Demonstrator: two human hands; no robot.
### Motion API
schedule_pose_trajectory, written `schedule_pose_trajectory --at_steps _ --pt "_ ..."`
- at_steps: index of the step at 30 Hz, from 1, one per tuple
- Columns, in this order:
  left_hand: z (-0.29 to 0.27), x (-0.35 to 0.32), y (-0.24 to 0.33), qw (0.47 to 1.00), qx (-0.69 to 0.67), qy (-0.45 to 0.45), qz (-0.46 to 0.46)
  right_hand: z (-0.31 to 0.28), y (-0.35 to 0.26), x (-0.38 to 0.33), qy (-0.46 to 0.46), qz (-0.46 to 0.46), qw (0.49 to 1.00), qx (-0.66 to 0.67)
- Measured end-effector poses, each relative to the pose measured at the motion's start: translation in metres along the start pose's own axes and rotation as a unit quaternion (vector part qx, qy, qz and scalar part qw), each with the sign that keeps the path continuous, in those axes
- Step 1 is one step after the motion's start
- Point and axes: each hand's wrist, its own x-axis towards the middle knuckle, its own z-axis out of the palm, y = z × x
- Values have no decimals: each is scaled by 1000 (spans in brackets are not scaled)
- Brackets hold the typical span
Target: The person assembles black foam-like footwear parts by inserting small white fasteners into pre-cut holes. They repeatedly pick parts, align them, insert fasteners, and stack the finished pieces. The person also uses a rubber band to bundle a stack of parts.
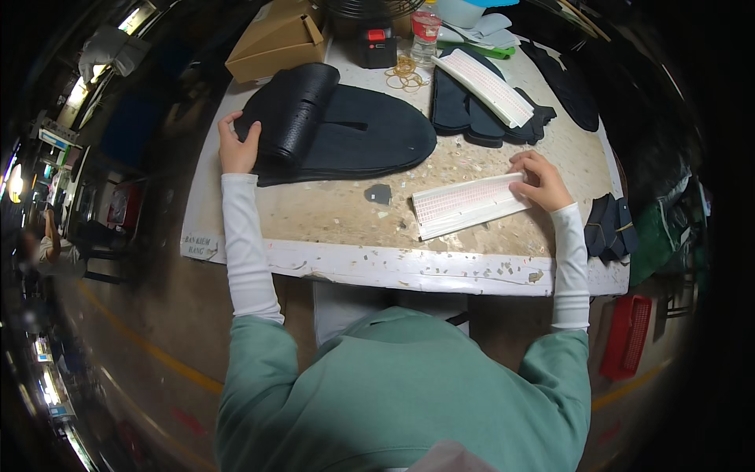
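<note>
My left hand (238, 145) grips the left end of a stack of black, oval-ended fabric pieces (377, 130), thumb on top and fingers round the edge. Over that end lies a folded-back black piece with a textured, perforated face (299, 110). At the right, my right hand (544, 182) pinches the end of a white strip printed with a red grid (472, 206), which lies slightly curved on the table near its front. A similar white gridded strip (487, 86) rests on another pile of black pieces (460, 110) farther back.
The worn table (314, 212) carries a cardboard box (275, 47), rubber bands (404, 75), a bottle (425, 35) and a red-and-black device (377, 49) at the back. A small dark scrap (378, 193) lies mid-table. Banded black bundles (609, 228) sit at the right edge; a red crate (627, 338) stands below.
</note>
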Motion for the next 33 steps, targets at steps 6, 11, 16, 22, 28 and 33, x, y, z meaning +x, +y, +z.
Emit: schedule_pose_trajectory --at_steps 6,11,16,22,28,33 --pt "-10 13 -32 986 -140 66 -67 -16 1 -7 -60 69 953 289" --pt "-9 7 -22 967 225 110 38 -15 -35 -1 -75 37 947 309" --pt "3 -23 83 945 171 97 262 16 -75 38 -114 -36 953 279" --pt "74 -80 165 905 72 -328 261 77 -102 71 -92 -68 956 271" --pt "132 -93 142 877 79 -460 117 97 -85 64 12 -52 960 274" --pt "139 -91 114 874 -40 -485 11 96 -76 61 9 -20 964 265"
